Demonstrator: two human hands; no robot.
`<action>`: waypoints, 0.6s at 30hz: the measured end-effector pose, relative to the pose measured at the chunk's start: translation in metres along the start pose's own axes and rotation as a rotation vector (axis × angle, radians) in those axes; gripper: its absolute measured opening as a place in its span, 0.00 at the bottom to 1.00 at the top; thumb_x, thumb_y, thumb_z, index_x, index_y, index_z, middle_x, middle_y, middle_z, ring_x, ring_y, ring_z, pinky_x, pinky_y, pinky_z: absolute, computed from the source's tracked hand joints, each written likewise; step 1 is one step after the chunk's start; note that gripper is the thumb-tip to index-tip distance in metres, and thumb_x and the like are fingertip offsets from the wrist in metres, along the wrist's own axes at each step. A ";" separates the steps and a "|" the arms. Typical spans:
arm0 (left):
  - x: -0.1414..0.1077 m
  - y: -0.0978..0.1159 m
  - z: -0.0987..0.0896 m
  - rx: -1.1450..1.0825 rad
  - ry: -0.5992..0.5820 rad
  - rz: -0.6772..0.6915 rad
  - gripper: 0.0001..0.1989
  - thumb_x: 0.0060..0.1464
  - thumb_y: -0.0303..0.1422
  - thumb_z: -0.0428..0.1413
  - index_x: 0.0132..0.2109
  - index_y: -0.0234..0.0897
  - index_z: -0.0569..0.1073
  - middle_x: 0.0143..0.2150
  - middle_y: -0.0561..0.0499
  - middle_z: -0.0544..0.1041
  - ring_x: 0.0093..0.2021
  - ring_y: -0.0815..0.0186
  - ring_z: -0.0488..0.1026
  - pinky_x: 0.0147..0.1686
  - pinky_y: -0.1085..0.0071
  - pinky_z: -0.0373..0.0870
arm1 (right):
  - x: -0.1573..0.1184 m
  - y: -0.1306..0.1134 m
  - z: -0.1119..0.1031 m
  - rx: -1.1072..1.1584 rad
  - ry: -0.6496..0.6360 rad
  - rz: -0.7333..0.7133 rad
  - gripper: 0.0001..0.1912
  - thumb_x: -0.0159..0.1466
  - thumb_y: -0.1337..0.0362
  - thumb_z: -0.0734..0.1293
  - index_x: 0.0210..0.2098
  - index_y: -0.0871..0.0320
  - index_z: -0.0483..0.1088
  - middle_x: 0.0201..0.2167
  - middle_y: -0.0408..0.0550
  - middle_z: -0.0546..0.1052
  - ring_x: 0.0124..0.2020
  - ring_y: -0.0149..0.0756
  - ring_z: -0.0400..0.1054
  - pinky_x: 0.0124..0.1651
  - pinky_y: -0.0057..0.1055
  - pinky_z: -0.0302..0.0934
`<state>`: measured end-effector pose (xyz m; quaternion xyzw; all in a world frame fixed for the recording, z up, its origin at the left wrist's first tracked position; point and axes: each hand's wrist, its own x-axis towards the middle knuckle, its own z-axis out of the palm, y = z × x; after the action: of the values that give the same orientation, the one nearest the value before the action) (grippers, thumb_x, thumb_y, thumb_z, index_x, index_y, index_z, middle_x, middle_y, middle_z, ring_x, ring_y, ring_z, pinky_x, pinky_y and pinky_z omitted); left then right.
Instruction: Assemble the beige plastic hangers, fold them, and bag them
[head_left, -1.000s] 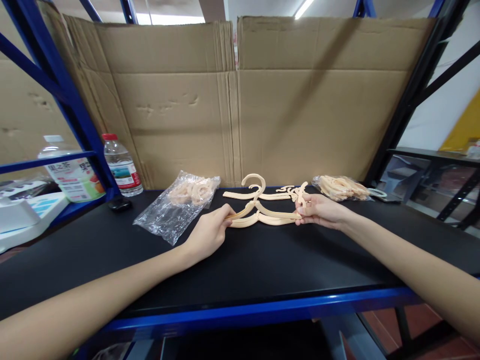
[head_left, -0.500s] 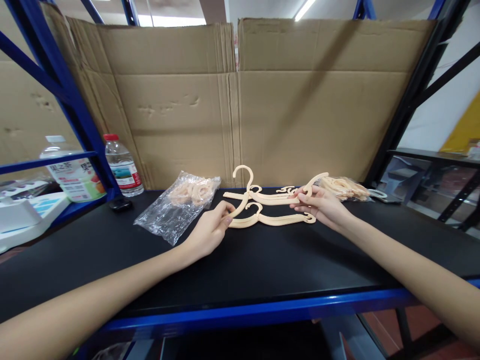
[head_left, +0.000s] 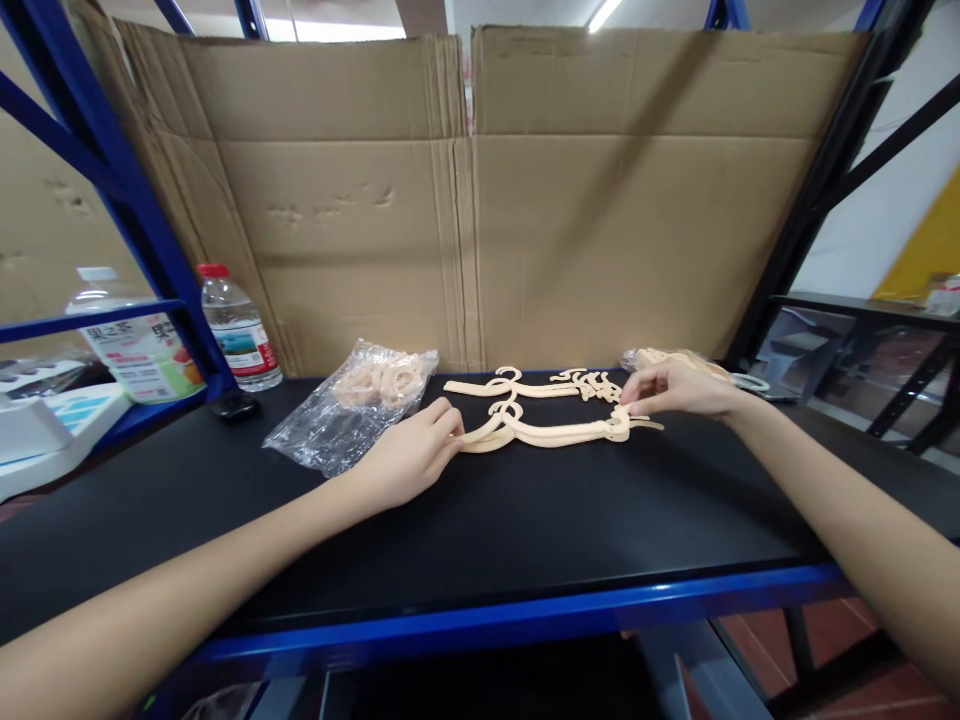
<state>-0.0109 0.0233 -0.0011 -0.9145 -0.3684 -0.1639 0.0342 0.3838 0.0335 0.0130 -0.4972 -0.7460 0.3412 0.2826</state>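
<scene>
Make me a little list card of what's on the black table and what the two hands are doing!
Left hand: pinching the left end of the front hangers
Right hand: at their right end
Behind them: more hanger pieces
Left side: clear bag of pale pieces, red-capped bottle
Right side: another bag, partly hidden
Back: cardboard wall

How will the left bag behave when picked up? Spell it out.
The bag will likely crumple: its film looks thin and wrinkled. Its far end, bulging with beige pieces, will probably hang heavier.
</scene>
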 end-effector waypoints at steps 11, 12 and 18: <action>0.002 -0.004 0.012 0.035 -0.021 0.107 0.05 0.60 0.27 0.47 0.36 0.36 0.66 0.36 0.49 0.70 0.38 0.63 0.68 0.38 0.68 0.66 | 0.005 0.005 0.002 -0.313 -0.168 0.039 0.18 0.49 0.49 0.71 0.29 0.59 0.74 0.26 0.49 0.77 0.27 0.35 0.69 0.30 0.31 0.60; 0.002 -0.004 0.013 0.029 -0.010 0.102 0.06 0.60 0.27 0.46 0.36 0.36 0.66 0.37 0.49 0.70 0.38 0.63 0.68 0.38 0.68 0.66 | 0.005 0.005 0.003 -0.309 -0.166 0.046 0.18 0.49 0.49 0.70 0.29 0.59 0.73 0.26 0.49 0.77 0.27 0.35 0.68 0.29 0.30 0.59; 0.002 -0.010 0.018 0.016 0.047 0.109 0.08 0.61 0.26 0.45 0.37 0.36 0.67 0.39 0.48 0.70 0.39 0.63 0.69 0.38 0.68 0.68 | 0.004 0.001 0.007 -0.379 -0.147 0.052 0.16 0.50 0.52 0.70 0.28 0.60 0.74 0.22 0.47 0.75 0.23 0.32 0.65 0.27 0.29 0.56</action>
<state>-0.0114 0.0358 -0.0179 -0.9287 -0.3186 -0.1805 0.0591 0.3776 0.0356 0.0082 -0.5342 -0.8025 0.2371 0.1198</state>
